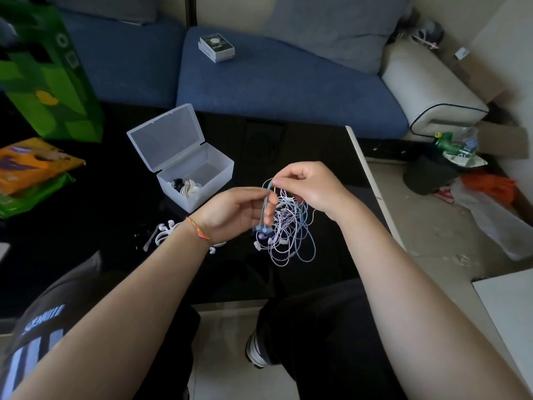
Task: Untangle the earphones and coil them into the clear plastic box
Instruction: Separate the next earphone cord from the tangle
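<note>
Both hands raised together, left (230,210) and right (307,184) pinching.

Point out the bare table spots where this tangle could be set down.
Free: the black table beyond the hands, between the clear box and the table's white right edge; also the near strip by the knees. Crowded: left of the box, by the white earphones, orange packet and green bag.
</note>
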`<act>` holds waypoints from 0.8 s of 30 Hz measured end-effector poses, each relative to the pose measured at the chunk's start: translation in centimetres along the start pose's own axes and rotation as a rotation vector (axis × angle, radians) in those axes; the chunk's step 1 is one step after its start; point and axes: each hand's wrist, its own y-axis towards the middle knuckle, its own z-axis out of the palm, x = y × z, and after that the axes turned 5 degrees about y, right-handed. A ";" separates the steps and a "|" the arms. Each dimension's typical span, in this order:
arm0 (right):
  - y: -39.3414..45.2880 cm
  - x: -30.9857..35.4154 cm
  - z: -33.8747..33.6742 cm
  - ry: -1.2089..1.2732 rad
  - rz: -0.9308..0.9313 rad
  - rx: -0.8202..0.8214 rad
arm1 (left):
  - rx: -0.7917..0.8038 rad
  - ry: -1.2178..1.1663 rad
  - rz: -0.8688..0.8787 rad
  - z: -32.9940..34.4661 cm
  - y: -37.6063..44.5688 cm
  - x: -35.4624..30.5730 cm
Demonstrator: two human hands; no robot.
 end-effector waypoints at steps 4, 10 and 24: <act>0.2 0.0 0.4 0.076 -0.084 -0.117 | 0.000 -0.080 0.050 0.0 0.0 -0.2; 0.4 0.1 0.7 0.094 -0.118 -0.149 | -0.025 -0.031 0.056 0.2 -0.2 0.1; -0.1 -0.2 2.7 -0.216 0.088 0.260 | -0.245 -0.297 0.169 0.0 -0.6 -1.7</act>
